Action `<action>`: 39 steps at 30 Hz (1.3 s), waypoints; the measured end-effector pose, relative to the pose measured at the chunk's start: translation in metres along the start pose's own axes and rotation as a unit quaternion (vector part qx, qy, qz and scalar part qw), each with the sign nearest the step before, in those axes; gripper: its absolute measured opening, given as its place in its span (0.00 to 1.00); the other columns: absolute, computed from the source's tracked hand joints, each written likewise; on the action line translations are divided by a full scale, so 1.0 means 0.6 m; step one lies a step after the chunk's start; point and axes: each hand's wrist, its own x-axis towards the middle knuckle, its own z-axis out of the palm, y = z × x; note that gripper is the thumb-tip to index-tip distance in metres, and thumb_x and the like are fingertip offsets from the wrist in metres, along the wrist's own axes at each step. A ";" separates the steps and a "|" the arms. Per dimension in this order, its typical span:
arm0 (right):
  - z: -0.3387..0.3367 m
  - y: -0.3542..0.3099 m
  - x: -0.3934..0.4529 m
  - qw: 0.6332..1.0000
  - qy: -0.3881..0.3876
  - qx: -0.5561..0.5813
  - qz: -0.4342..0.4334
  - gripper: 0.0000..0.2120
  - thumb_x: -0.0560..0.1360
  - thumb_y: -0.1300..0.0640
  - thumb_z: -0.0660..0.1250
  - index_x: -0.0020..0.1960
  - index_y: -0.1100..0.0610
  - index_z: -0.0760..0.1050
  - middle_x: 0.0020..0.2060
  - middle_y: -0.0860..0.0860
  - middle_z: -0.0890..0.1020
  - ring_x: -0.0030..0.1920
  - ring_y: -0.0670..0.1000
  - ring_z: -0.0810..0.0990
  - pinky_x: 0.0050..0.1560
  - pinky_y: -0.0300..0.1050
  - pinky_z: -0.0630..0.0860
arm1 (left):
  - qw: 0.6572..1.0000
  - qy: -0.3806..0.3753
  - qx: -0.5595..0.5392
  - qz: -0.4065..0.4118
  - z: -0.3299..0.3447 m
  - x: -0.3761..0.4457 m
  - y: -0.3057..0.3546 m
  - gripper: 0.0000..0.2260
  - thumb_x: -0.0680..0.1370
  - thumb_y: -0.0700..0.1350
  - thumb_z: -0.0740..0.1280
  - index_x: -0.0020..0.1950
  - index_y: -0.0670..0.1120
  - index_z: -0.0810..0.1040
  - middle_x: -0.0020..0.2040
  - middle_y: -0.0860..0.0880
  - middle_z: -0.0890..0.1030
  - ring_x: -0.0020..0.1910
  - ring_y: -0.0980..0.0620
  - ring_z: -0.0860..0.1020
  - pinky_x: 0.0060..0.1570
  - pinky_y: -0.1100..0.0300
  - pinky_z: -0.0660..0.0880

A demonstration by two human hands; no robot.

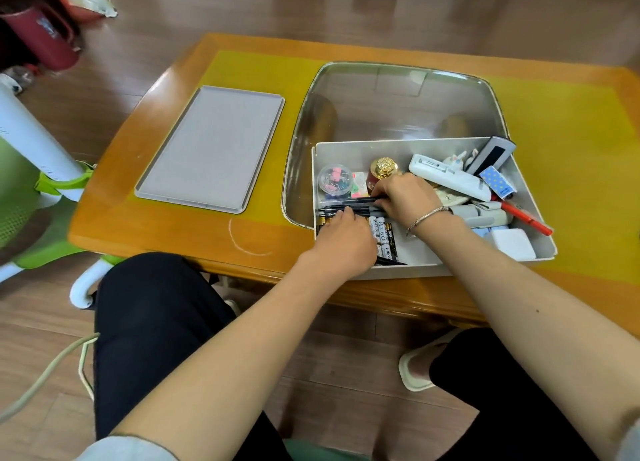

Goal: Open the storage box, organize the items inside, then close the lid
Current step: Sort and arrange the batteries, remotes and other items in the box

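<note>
A wooden desk [114, 197] with a yellow mat stands on a wood-plank floor. Near its left edge lies the grey lid [211, 149], flat. A clear upturned cover [398, 100] sits toward the far edge. In front of it, at the near edge, the open white storage box [540, 225] holds clutter. The right hand [405, 197] curls its fingers round black pens [346, 206] along the box's left side; the left hand [343, 242] rests on batteries [384, 233], covering most, and whether its grip holds any cannot be told. Beyond are a tub of binder clips [334, 180], a gold-capped bottle [382, 168], a white remote [446, 176] and a red pen [526, 218].
</note>
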 end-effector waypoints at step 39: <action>-0.001 0.003 -0.006 0.995 -0.041 -0.079 -0.055 0.12 0.75 0.59 0.65 0.57 0.52 0.78 0.50 0.54 0.81 0.53 0.57 0.77 0.51 0.49 0.76 | 0.996 0.015 0.081 -0.029 0.009 0.030 -0.003 0.31 0.82 0.48 0.58 0.79 0.42 0.46 0.79 0.42 0.47 0.78 0.41 0.45 0.73 0.42 0.50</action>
